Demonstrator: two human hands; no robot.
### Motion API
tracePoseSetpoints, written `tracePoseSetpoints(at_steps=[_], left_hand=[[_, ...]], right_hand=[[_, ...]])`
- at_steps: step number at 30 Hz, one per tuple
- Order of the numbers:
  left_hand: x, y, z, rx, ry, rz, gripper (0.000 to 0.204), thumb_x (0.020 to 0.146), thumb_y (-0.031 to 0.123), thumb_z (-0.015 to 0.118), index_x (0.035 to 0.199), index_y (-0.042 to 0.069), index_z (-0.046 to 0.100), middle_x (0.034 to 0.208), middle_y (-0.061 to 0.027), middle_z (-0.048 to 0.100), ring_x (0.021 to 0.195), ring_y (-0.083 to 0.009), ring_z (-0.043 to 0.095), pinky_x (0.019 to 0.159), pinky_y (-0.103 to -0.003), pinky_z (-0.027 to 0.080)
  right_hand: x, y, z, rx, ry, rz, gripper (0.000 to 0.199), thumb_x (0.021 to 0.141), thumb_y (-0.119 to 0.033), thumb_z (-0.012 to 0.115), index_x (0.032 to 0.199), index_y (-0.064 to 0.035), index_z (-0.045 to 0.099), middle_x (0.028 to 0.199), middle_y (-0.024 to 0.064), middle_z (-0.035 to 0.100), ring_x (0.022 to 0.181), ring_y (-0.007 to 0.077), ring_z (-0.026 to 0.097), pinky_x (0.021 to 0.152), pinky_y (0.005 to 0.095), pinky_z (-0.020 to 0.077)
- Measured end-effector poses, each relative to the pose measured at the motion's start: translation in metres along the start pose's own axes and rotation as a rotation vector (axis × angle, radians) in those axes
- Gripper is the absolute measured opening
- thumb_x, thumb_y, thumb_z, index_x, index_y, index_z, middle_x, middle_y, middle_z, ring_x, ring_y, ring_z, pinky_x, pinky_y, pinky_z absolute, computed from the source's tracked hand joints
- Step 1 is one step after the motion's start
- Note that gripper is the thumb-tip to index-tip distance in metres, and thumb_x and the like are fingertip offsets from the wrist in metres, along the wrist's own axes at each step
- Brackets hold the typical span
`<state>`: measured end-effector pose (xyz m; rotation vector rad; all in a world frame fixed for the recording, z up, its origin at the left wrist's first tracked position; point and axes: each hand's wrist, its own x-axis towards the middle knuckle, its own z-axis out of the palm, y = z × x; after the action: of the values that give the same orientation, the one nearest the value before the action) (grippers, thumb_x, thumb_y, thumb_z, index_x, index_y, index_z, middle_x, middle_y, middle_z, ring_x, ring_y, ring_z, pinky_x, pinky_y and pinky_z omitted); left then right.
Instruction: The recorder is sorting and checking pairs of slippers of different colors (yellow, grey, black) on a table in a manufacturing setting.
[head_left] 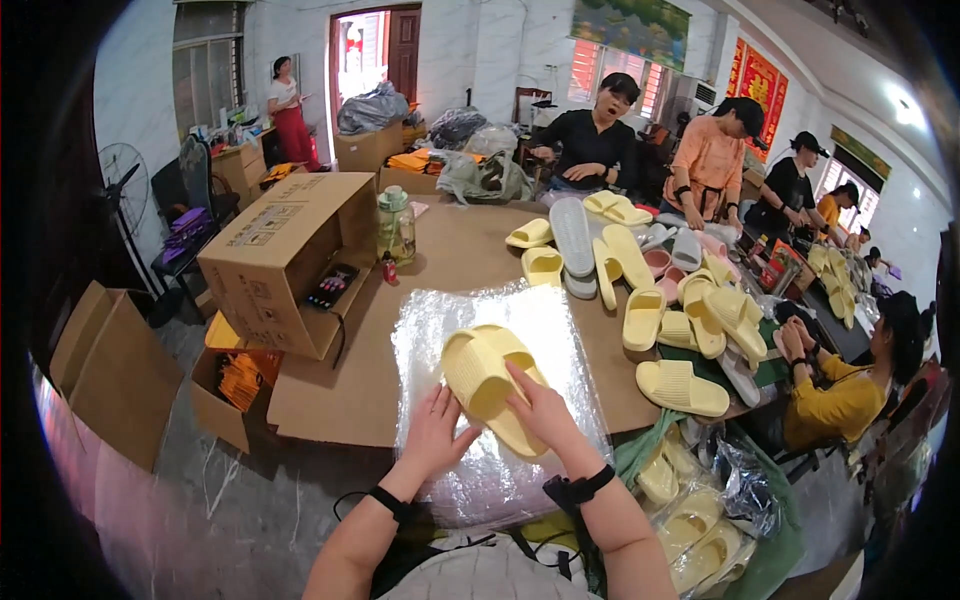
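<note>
A pair of pale yellow slide slippers (478, 378), one lying over the other, is between my two hands above a stack of clear plastic bags (425, 335). My left hand (432, 430) holds the slippers' left edge, its thumb toward the near side. On the right, my right hand (545, 408) grips their side, with the fingertips at the strap opening. The undersides of the slippers are hidden from view.
Loose yellow slippers (684, 388), with grey and pink ones, cover the table's right side. Left stand an open cardboard box (265, 265) and a bottle (396, 228). A green sack (785, 510) of bagged slippers is at lower right. Co-workers (845, 400) sit and stand around.
</note>
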<state>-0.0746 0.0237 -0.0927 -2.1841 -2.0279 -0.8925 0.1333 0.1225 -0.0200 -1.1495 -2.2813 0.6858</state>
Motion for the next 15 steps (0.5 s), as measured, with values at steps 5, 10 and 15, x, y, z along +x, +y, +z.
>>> tracePoseSetpoints(at_steps=[5,10,15], left_hand=[[-0.001,-0.004,0.006,0.027,-0.009,0.011,0.078,0.093,0.054,0.057,0.142,-0.005,0.046,0.150,-0.0288,0.041,0.141,-0.0454,0.034,0.117,-0.050,0.027],[-0.001,-0.001,-0.001,-0.027,-0.036,-0.016,0.077,0.092,0.055,0.057,0.144,-0.001,0.045,0.152,-0.0266,0.039,0.143,-0.0439,0.031,0.119,-0.050,0.025],[-0.002,-0.024,-0.001,-0.298,-0.148,-0.041,0.074,0.093,0.050,0.058,0.147,0.001,0.042,0.155,-0.0251,0.035,0.147,-0.0423,0.025,0.120,-0.048,0.024]], right_hand=[[0.011,0.006,-0.011,0.384,-0.231,0.082,0.056,0.101,-0.026,0.056,0.154,-0.0139,0.039,0.143,0.0186,0.053,0.129,0.0266,0.053,0.106,0.0343,0.0428],[0.001,-0.005,-0.011,0.636,-0.296,0.052,0.051,0.101,-0.023,0.058,0.149,-0.0147,0.047,0.128,0.0186,0.062,0.113,0.0260,0.061,0.098,0.0321,0.0479],[0.003,0.034,-0.009,-0.092,0.233,0.034,0.056,0.088,-0.037,0.072,0.133,-0.0085,0.058,0.110,0.0166,0.064,0.105,0.0329,0.062,0.089,0.0431,0.0518]])
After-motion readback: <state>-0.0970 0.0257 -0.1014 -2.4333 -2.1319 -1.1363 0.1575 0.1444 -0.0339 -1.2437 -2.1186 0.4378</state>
